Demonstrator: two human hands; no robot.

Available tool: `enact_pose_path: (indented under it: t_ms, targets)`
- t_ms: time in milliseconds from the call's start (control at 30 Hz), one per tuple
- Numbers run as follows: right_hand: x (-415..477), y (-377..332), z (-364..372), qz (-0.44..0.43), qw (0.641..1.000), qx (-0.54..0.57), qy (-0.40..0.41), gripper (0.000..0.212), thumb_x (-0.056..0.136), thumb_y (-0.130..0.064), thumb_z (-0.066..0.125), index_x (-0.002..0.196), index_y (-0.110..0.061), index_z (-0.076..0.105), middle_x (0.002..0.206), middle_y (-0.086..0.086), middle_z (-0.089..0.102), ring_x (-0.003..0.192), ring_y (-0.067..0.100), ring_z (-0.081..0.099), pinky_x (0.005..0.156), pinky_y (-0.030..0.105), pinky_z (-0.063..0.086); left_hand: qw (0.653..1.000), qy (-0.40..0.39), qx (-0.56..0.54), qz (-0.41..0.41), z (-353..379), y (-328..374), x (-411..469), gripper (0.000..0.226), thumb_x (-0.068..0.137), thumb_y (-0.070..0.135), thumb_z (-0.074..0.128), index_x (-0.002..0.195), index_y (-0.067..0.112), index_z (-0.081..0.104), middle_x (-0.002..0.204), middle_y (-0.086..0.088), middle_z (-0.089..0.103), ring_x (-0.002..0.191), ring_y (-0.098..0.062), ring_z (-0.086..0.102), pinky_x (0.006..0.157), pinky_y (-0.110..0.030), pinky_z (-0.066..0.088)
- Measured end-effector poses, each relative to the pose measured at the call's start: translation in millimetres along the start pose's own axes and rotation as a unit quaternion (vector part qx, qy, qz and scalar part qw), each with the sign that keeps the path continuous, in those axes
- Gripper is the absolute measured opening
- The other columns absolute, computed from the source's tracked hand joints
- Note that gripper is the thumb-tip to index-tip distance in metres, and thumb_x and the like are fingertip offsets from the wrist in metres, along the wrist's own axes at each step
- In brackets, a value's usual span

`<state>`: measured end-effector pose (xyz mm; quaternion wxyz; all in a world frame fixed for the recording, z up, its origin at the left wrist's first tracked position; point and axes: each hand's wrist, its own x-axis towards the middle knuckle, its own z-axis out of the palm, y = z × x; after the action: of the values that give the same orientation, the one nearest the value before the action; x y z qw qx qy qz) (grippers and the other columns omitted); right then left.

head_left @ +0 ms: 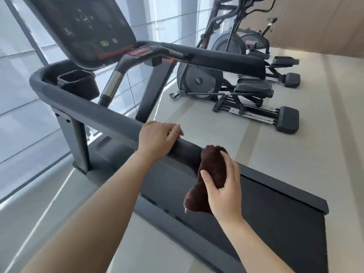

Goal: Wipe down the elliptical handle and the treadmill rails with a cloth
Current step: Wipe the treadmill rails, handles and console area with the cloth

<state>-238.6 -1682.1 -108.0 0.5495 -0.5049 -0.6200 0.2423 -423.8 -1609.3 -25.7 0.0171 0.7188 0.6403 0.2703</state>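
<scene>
The treadmill's near grey rail [94, 113] runs from the console corner down toward me. My left hand [157, 138] rests on top of this rail with the fingers curled over it. My right hand [222, 186] grips a dark brown cloth [210, 174] bunched around the rail's dark end, just right of my left hand. The far rail [226, 60] stretches out from under the console. Two ellipticals stand beyond; the nearer one [201, 81] is low on the floor, and the farther one's curved handle [216, 22] rises at the top.
The treadmill console [84, 26] tilts above a black cup holder [78, 83]. The belt deck [275, 203] lies at lower right. Large windows fill the left side. A stationary bike [254, 42] stands at the back by a tan wall.
</scene>
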Motion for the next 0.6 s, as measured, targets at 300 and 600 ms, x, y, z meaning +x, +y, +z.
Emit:
enact_pose_path:
  t_ms: [300, 600]
  targets:
    - [48.0, -27.7, 14.4, -0.066, 0.996, -0.045, -0.037, 0.054, 0.077, -0.054, 0.064, 0.125, -0.032, 0.053, 0.123, -0.005, 0.05, 0.112, 0.011, 0.052, 0.09, 0.033, 0.05, 0.998, 0.043, 0.028, 0.047, 5.6, -3.7, -0.9, 0.04, 0.088, 0.034, 0.032, 0.051, 0.022, 0.043, 0.049, 0.006, 0.043, 0.057, -0.02, 0.047, 0.062, -0.031, 0.028]
    - [-6.1, 14.1, -8.9, 0.037, 0.998, 0.047, 0.003, 0.045, 0.083, -0.041, 0.063, 0.123, -0.046, 0.044, 0.125, -0.01, 0.051, 0.118, 0.0, 0.048, 0.093, 0.008, 0.034, 0.997, -0.009, -0.027, 0.07, 1.1, -2.5, -25.4, 0.032, 0.094, 0.038, 0.035, 0.1, 0.03, 0.065, 0.106, 0.014, 0.064, 0.106, -0.009, 0.051, 0.101, -0.036, 0.028]
